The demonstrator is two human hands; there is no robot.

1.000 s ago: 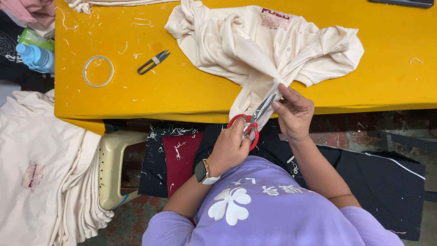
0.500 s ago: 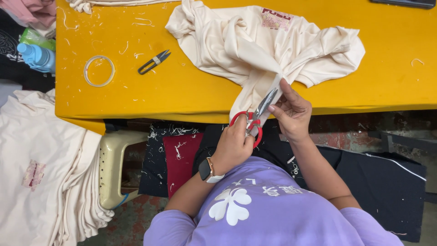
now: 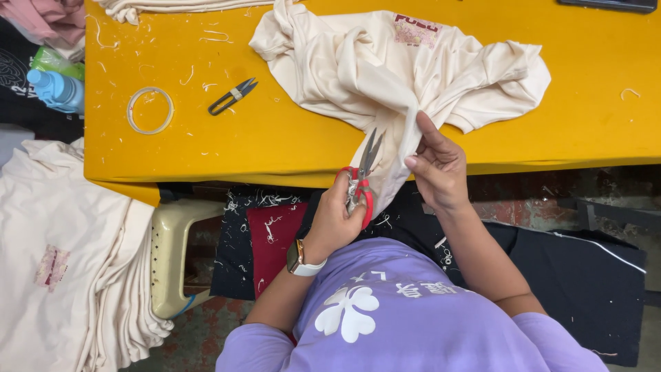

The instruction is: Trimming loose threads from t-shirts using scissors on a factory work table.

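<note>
Cream cloth of the shirt [image 3: 385, 62] spreads over the yellow surface [image 3: 275, 138], one corner hanging off the near edge at 6 o'clock. Your right hand [image 3: 441, 169] pinches that hanging corner, its grip clamped on the fabric. Your left hand [image 3: 337, 217] has its grip closed around the red-handled scissors [image 3: 361, 176], blades apart, pointing to 12 o'clock just beside the cloth. Small thread snips [image 3: 233, 95] and a tape ring [image 3: 149, 110] lie at 10 o'clock.

A yellow table [image 3: 289, 148] carries a crumpled cream cotton shirt [image 3: 385, 65], small metal thread snips [image 3: 233, 96], a clear tape ring [image 3: 149, 110] and scattered thread scraps [image 3: 206, 34].
</note>
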